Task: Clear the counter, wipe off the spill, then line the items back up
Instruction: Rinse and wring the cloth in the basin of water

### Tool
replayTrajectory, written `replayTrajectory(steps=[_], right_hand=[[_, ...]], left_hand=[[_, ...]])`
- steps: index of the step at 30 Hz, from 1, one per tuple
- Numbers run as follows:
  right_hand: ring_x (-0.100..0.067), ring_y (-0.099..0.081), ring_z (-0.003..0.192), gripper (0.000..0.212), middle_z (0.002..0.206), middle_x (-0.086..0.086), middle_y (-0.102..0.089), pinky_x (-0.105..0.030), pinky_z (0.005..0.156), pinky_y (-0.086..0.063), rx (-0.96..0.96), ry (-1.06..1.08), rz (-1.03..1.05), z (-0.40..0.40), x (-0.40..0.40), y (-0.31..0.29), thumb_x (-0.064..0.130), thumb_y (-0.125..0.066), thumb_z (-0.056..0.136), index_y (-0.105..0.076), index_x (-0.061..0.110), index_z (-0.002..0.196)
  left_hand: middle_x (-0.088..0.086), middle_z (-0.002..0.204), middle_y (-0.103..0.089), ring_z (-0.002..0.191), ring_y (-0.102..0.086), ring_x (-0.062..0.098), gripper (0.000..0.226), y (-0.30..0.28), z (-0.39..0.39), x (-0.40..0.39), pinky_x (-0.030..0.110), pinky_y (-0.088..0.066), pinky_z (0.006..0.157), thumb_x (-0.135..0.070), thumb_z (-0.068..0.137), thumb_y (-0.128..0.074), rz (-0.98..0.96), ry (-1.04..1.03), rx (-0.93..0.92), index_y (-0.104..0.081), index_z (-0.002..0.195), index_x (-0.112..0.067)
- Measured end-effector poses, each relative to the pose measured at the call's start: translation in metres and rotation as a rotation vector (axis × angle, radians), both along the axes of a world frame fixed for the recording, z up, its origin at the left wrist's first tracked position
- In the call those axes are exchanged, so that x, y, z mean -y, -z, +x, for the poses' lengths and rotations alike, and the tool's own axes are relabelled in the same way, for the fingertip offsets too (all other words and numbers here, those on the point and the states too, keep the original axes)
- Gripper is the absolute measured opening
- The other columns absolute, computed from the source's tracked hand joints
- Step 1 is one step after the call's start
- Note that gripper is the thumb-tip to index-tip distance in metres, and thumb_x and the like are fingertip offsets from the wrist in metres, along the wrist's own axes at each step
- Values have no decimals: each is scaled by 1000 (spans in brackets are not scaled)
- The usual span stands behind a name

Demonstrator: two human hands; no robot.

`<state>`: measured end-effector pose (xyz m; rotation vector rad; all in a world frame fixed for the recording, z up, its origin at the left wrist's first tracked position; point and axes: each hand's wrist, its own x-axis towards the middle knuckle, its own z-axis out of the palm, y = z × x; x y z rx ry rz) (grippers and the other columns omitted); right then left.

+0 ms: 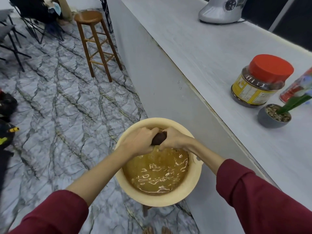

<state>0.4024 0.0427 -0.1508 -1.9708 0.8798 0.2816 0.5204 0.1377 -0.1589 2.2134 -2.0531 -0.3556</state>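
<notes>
Both hands, left and right, clamp the cloth above the basin. Wring until dripping stops, so you avoid re-wetting the tabletop.

Counter in front of me on my right: long, pale grey, running away to the far end. On it, far end: silver appliance base with a dark cable trailing off behind it. Near end, grouped: jar with red lid and yellow label, upright; small grey pot with pebbles and a green leaf just in front of the jar; red packet at frame edge just beside the jar, partly cut off. Middle stretch between appliance and jar is bare. Marble-pattern floor on my left carries a wooden stool near the counter's end and black folding chairs further back.
</notes>
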Motion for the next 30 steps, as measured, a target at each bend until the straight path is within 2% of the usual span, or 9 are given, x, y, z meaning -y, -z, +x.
replayTrajectory(steps=[7, 11, 13, 15, 18, 21, 25, 27, 30], right_hand=[[-24, -47, 55, 28, 51, 3, -43, -28, 45, -30, 67, -143, -446, 2, -10, 17, 10, -57, 65, -36, 19, 51], [-30, -58, 70, 3, 72, -7, -64, -31, 57, -38, 55, -333, -662, -7, -15, 18, 15, -57, 71, -54, 14, 71], [-34, -61, 80, 16, 86, -16, -68, -33, 64, -37, 68, -383, -714, -12, -16, 18, 14, -56, 75, -61, 6, 88], [-36, -62, 82, 17, 88, -18, -69, -32, 63, -34, 95, -363, -731, -13, -15, 16, 13, -57, 75, -60, 5, 89], [-33, -59, 76, 8, 79, -13, -66, -29, 57, -32, 119, -185, -599, -11, -8, 7, 11, -59, 70, -55, 13, 76], [-21, -56, 73, 26, 79, -2, -60, -29, 58, -41, 155, 14, -263, -12, 2, 4, 10, -68, 65, -57, 19, 87], [-13, -52, 65, 26, 72, 3, -55, -27, 59, -43, 202, 136, 42, -17, 1, -1, 16, -79, 63, -63, 19, 84], [-11, -51, 53, 25, 63, 2, -57, -23, 50, -42, 172, 150, 96, -17, 1, -5, 16, -81, 64, -67, 13, 84], [-15, -53, 51, 27, 63, -5, -59, -25, 50, -44, 121, 165, 84, -12, 1, -9, 10, -80, 64, -68, 6, 87]], left_hand=[[-3, 47, -37, 43, -35, 16, 31, 5, -3, 3, 30, -29, 45, -17, 76, -50, 140, -107, -102, -31, 51, -20], [1, 47, -39, 44, -35, 19, 24, 11, -9, -2, 30, -24, 43, -11, 70, -52, 246, -203, -366, -35, 54, -13], [4, 49, -41, 46, -38, 22, 16, 16, -13, -6, 32, -26, 46, -11, 66, -52, 252, -220, -479, -39, 56, -10], [3, 49, -40, 46, -37, 21, 17, 16, -14, -4, 32, -25, 47, -13, 63, -53, 225, -241, -545, -39, 54, -11], [-4, 50, -41, 49, -41, 19, 27, 8, -7, 3, 30, -29, 48, -19, 70, -60, 115, -212, -454, -37, 55, -22], [-2, 79, -60, 77, -56, 24, 26, 2, 2, 1, 38, -42, 70, -28, 76, -63, -85, -139, -93, -45, 94, -20], [7, 106, -65, 100, -59, 30, 29, 9, 8, -9, 41, -47, 86, -14, 75, -59, -354, -15, 219, -56, 104, -14], [8, 106, -64, 96, -61, 30, 32, 14, 5, -11, 42, -51, 82, -13, 79, -43, -382, 35, 256, -53, 109, -15], [9, 96, -58, 84, -56, 28, 32, 13, 1, -12, 43, -50, 72, -12, 82, -34, -308, 19, 116, -46, 111, -14]])
